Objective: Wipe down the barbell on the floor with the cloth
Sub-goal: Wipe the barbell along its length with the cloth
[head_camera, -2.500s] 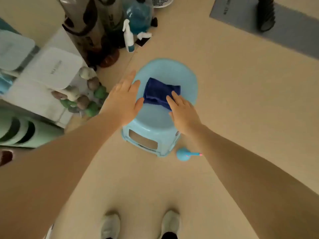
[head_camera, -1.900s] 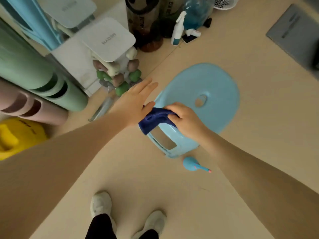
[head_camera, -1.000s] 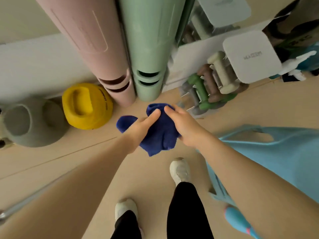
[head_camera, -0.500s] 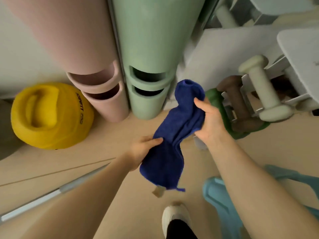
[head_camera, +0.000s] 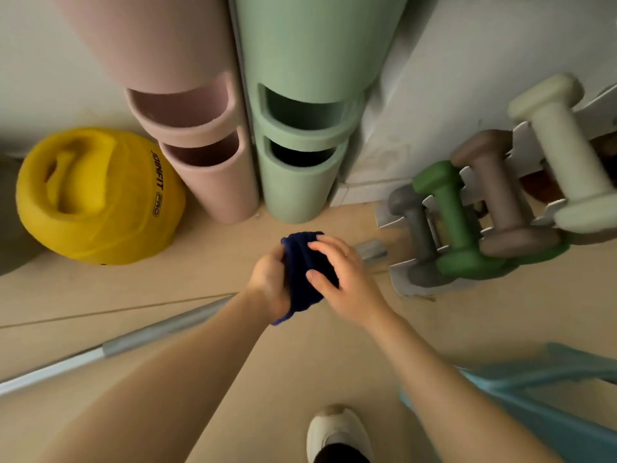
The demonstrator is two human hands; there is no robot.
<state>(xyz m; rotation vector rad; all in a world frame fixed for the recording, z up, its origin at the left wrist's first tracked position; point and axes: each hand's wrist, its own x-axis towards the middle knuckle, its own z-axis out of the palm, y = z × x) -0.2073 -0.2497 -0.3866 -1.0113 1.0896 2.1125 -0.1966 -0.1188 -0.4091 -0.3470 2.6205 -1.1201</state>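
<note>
The silver barbell lies on the tan floor, running from the lower left up toward its end beside the dumbbell rack. A dark blue cloth is bunched over the bar near that end. My left hand grips the cloth from the left. My right hand presses on the cloth from the right, fingers spread over it. The bar under the cloth is hidden.
A yellow weight sits at the left. Pink and green rolled mats lean on the wall. A rack of dumbbells stands at the right. A light blue stool and my shoe are close below.
The cloth was stretched out between my hands above the floor. Both hands have come down and bunched it over the bar.
</note>
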